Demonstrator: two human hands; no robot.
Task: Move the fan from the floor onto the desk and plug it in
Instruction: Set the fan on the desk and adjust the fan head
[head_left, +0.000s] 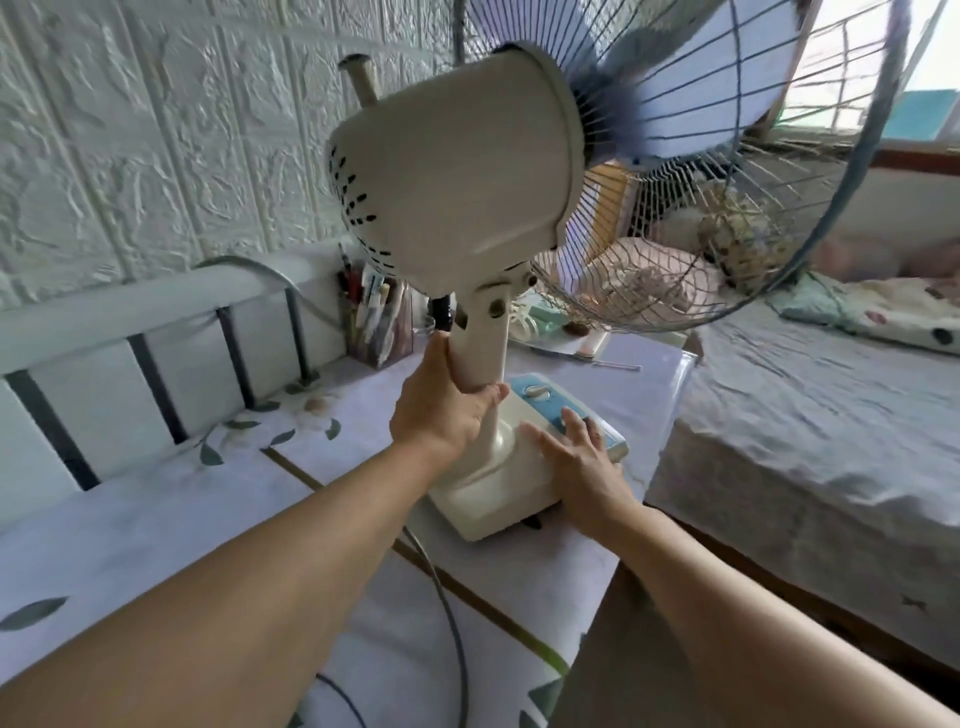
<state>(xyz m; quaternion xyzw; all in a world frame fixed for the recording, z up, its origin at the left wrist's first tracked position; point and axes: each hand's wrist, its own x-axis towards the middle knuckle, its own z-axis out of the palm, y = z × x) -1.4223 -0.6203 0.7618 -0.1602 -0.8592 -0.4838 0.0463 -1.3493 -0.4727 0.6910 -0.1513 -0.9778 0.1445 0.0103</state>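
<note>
One bed (810, 415) off to the right, just beside one tabletop (130, 509) under a pale leaf-print cover. On that tabletop near its right edge, one cream desk fan (457, 171), already up off the floor: base (498, 493) seemingly resting on the cover, wire cage and blue blades turned away toward the window. Left hand (441, 410) clenched round the fan's neck just under the tilt joint, probably to keep the heavy head from tipping. Right hand (582, 457) laid flat and released, fingers spread over the base and the edge of its blue control panel (540, 397), pressing or steadying rather than grasping, likely to seat or nudge the base squarely. One grey power cord (447, 608) trailing from under the base toward the near edge; plug and socket out of sight, so plugging in apparently not yet done. At the back against the wall, one clear pen holder (371, 325) crammed with pens, too many and too blurred to count. Two hands in all, both on the fan.
</note>
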